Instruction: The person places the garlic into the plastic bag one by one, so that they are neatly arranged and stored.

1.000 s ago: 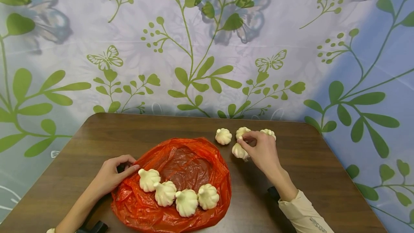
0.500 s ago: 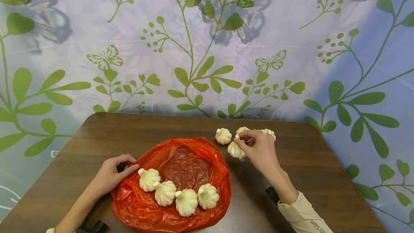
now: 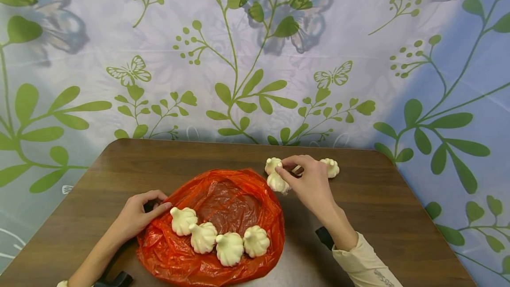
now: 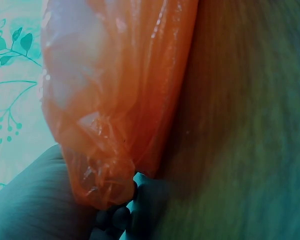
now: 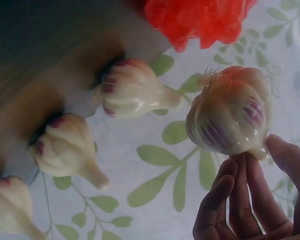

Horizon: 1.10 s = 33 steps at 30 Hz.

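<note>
My right hand (image 3: pixel 310 180) pinches a garlic bulb (image 3: pixel 277 183) by its stem, just beyond the right rim of a red plastic bag (image 3: pixel 167 262). Purple streaks and a tuft of root hairs show on this held garlic (image 5: pixel 230 115) in the right wrist view. At the bag's left side, my left hand (image 3: pixel 139 215) grips its edge between thumb and fingers; the left wrist view has the thin film (image 4: pixel 105 105) bunched in that grip. Several more bulbs lie in the open bag, among them a garlic bulb (image 3: pixel 229 250) at its near side.
Behind the right hand, more garlic stands on the brown table (image 3: pixel 179 156): a left bulb (image 3: pixel 272 164), a right bulb (image 3: pixel 331 168), and one between them mostly hidden by the fingers. A patterned cloth (image 3: pixel 247 48) hangs behind the table.
My right hand has moved left toward the bag, carrying the garlic bulb with it, and now covers most of the middle bulb behind. The left hand and bag have stayed in place.
</note>
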Tool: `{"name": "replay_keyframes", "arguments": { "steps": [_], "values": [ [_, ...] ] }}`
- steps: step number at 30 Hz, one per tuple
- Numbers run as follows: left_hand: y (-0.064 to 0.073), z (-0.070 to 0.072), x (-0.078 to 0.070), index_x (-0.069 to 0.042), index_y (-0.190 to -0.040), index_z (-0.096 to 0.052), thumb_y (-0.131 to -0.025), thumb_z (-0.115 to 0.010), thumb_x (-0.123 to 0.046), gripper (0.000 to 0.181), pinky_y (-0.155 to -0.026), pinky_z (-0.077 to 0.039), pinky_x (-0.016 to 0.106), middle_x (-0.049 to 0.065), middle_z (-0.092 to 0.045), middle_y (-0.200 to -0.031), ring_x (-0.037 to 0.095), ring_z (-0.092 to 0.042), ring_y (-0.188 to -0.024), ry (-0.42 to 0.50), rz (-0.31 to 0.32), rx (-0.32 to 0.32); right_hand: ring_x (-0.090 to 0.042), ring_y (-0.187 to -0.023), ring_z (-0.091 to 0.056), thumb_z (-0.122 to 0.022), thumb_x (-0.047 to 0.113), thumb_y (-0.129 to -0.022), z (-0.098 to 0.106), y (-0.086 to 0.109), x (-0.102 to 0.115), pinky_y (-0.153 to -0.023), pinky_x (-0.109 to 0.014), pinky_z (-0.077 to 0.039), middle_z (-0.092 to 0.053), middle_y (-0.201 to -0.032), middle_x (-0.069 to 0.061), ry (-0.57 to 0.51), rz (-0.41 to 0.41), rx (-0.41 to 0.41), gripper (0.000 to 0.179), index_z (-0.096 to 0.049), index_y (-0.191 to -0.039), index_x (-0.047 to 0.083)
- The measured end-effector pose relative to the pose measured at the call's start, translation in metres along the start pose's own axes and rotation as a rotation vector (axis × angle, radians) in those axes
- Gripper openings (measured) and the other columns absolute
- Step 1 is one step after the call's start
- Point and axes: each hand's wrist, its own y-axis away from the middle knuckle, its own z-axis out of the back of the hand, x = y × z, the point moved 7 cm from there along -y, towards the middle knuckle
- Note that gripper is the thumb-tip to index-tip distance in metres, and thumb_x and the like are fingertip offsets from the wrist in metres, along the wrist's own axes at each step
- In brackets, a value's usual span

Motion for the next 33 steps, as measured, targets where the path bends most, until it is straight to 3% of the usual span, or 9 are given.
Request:
{"name": "replay_keyframes", "arguments": {
  "steps": [4, 11, 18, 27, 33],
  "values": [
    [0.000, 0.000, 0.000, -0.029, -0.094, -0.072, -0.096, -0.079, -0.021, 0.011, -0.061, -0.043, 0.025, -0.010, -0.057, -0.073, 0.006, -0.052, -0.066, -0.001, -0.006, -0.001, -0.014, -0.078, -0.068, -0.089, 0.021, -0.088, -0.002, -0.001, 0.004, -0.070, -0.031, -0.060, -0.078, -0.089, 0.004, 0.009, 0.001, -0.013, 0.015, -0.083, -0.099, 0.013],
    [0.000, 0.000, -0.001, -0.028, -0.093, -0.072, -0.096, -0.079, -0.022, 0.010, -0.061, -0.042, 0.024, -0.010, -0.057, -0.073, 0.006, -0.052, -0.067, -0.007, 0.008, -0.001, -0.013, -0.069, -0.061, -0.088, 0.022, -0.088, -0.008, -0.003, 0.017, -0.064, -0.028, -0.053, -0.078, -0.089, 0.005, -0.038, 0.033, 0.010, 0.013, -0.083, -0.099, 0.017],
    [0.001, 0.000, 0.000, -0.028, -0.093, -0.073, -0.097, -0.079, -0.022, 0.009, -0.061, -0.042, 0.024, -0.009, -0.057, -0.073, 0.006, -0.051, -0.067, -0.012, 0.012, -0.006, -0.010, -0.077, -0.068, -0.087, 0.024, -0.089, -0.019, -0.008, 0.034, -0.070, -0.034, -0.060, -0.078, -0.091, 0.010, -0.097, 0.078, 0.059, 0.010, -0.083, -0.097, 0.019],
    [0.000, -0.002, 0.000, -0.029, -0.093, -0.072, -0.096, -0.080, -0.022, 0.011, -0.061, -0.043, 0.025, -0.010, -0.058, -0.074, 0.006, -0.052, -0.067, -0.007, 0.001, -0.003, -0.009, -0.078, -0.069, -0.087, 0.023, -0.089, -0.030, -0.007, 0.044, -0.069, -0.029, -0.060, -0.078, -0.091, 0.008, -0.137, 0.085, 0.097, 0.010, -0.082, -0.097, 0.019],
    [0.001, -0.001, 0.001, -0.029, -0.093, -0.072, -0.096, -0.079, -0.022, 0.011, -0.061, -0.043, 0.025, -0.009, -0.058, -0.074, 0.006, -0.051, -0.067, -0.007, 0.009, -0.003, -0.013, -0.075, -0.069, -0.086, 0.024, -0.090, -0.041, -0.007, 0.049, -0.069, -0.038, -0.061, -0.077, -0.092, 0.007, -0.153, 0.089, 0.130, 0.009, -0.082, -0.098, 0.019]
  ]
}}
